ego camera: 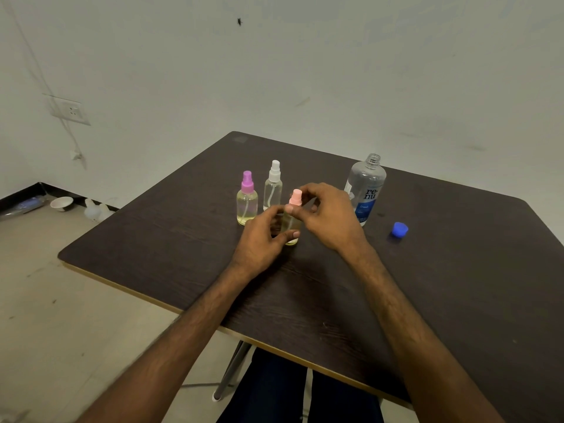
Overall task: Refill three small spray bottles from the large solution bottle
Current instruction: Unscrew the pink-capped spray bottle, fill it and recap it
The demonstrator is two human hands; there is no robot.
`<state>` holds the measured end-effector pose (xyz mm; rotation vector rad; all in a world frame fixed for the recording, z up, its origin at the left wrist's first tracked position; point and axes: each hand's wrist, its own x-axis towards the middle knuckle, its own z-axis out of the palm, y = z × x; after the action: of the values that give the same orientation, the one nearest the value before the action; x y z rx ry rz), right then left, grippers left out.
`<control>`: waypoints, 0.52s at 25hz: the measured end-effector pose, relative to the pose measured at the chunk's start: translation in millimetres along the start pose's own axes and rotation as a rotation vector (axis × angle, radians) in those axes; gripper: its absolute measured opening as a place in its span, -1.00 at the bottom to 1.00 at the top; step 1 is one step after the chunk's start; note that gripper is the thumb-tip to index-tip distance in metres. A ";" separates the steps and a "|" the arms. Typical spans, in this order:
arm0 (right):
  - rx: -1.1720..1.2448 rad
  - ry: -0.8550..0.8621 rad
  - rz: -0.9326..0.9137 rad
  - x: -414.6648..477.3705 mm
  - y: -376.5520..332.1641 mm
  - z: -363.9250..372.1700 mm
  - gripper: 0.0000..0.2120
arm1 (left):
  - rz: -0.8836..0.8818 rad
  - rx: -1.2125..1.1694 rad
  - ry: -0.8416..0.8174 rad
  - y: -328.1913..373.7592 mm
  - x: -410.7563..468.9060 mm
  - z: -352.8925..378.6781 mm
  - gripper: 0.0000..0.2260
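Observation:
Three small spray bottles stand on the dark table [457, 270]. The purple-capped bottle [246, 199] and the white-capped bottle [273, 186] stand free at the back, both holding yellowish liquid. My left hand [262, 239] grips the body of the pink-capped bottle [292, 222], which stands on the table. My right hand [328, 216] pinches its pink spray head [296, 197] from the right. The large clear solution bottle [366, 187] with a blue label stands open behind my right hand. Its blue cap [399, 229] lies on the table to the right.
A wall runs close behind the table, with a socket [70, 111] and a hanging cable on the left. On the floor at the left are a small bowl [61, 203] and pale plastic items [97, 210]. My legs and a table leg show under the near edge.

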<state>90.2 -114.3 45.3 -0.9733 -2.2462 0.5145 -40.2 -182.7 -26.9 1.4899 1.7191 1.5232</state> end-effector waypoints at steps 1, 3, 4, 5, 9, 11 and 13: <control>-0.047 -0.014 -0.007 2.3 -3.0 -2.0 -0.69 | 0.003 0.000 0.004 0.2 -0.4 -0.4 -0.60; -0.104 -0.046 -0.008 7.6 -9.5 -4.6 -0.72 | 0.000 0.000 0.008 1.0 -0.4 -0.6 -0.61; -0.101 -0.074 -0.011 10.3 -12.0 -5.9 -0.76 | -0.008 0.000 0.006 0.9 -0.2 -0.5 -0.60; -0.091 -0.110 -0.014 13.0 -14.3 -8.1 -0.79 | -0.015 -0.005 -0.001 1.1 0.1 -0.7 -0.59; -0.045 -0.278 -0.073 23.1 -19.5 -24.0 -0.75 | -0.032 -0.028 -0.018 -1.3 0.7 -0.8 -0.56; -0.083 -0.352 -0.136 26.1 -23.2 -28.1 -0.72 | -0.037 -0.029 -0.018 -2.5 1.0 -0.7 -0.55; -0.149 -0.398 -0.184 28.6 -25.7 -30.3 -0.71 | -0.038 -0.032 -0.016 -2.4 1.1 -0.2 -0.55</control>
<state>82.6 -106.4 93.0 -0.7751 -2.7324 0.4976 -41.8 -181.5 -28.7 1.4412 1.6968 1.5085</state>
